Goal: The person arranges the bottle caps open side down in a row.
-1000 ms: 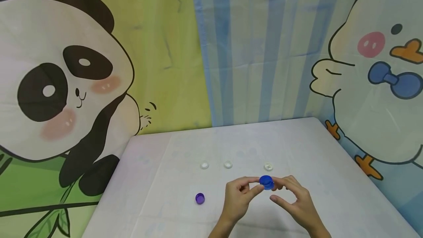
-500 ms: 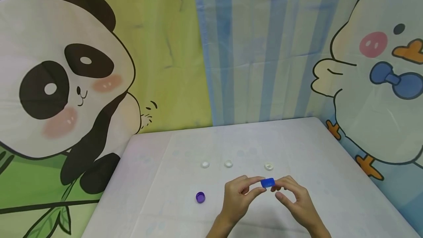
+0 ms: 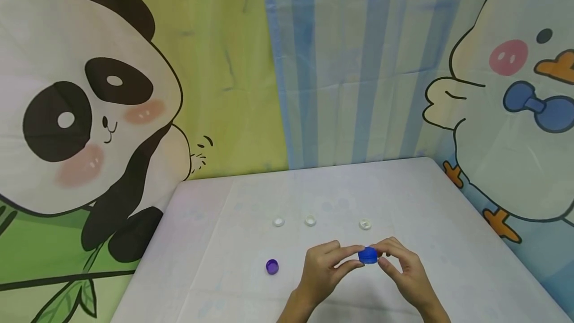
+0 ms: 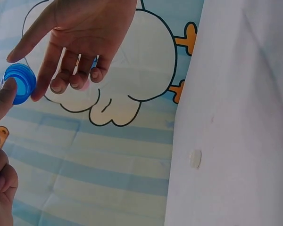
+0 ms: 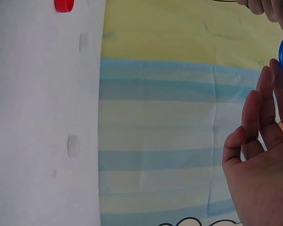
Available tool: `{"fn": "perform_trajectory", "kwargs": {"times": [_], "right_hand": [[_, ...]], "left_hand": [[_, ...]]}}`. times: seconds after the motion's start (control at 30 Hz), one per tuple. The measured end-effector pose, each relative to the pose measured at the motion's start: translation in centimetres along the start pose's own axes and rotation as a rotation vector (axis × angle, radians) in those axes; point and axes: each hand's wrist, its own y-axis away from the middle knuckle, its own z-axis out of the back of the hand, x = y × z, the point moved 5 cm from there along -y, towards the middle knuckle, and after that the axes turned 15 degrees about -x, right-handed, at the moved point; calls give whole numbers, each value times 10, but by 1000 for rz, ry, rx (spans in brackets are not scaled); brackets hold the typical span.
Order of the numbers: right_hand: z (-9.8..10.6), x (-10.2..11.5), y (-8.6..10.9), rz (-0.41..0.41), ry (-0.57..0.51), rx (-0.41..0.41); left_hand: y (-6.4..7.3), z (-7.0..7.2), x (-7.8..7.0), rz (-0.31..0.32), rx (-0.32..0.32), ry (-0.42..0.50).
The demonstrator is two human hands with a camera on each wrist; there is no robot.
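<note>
Blue plastic cap [image 3: 367,255] is held in the air over the near part of the table, between the two hands. Left hand [image 3: 323,269] pinches its left side between thumb and index finger; the other fingers are curled in. Right hand [image 3: 405,275] pinches the opposite side with the tips of index finger and thumb. In the right wrist view, its remaining fingers extend loosely.

A purple cap [image 3: 272,266] lies to the left of the left hand, well apart from it, hollow side up. Farther out, three small white caps lie in a rough row: left [image 3: 278,222], middle [image 3: 310,221] and right [image 3: 365,224]. The left and middle ones are near each other; the right one stands off, beyond the blue cap. All four rest on the white-covered table [image 3: 215,268].

Behind the table, printed cloth shows a panda [image 3: 107,128] at left, blue stripes [image 3: 372,88] in the middle and a white bird [image 3: 502,163] with a blue bow tie at right.
</note>
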Motion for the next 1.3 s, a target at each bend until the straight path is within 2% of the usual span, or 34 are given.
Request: {"fn": "perform_trajectory", "kwargs": {"times": [0.13, 0.43, 0.6, 1.1, 1.3], "right_hand": [[0, 2, 0, -11, 6, -3], [-2, -3, 1, -55, 7, 14], [-1, -5, 1, -61, 18, -3], [-2, -2, 1, -12, -13, -46], [-1, -6, 1, 77, -69, -106]], "left_hand": [[2, -1, 0, -14, 7, 2], [4, -3, 2, 2, 16, 30], [6, -4, 3, 21, 18, 37], [9, -4, 6, 58, 10, 45], [9, -6, 8, 78, 4, 31]]}}
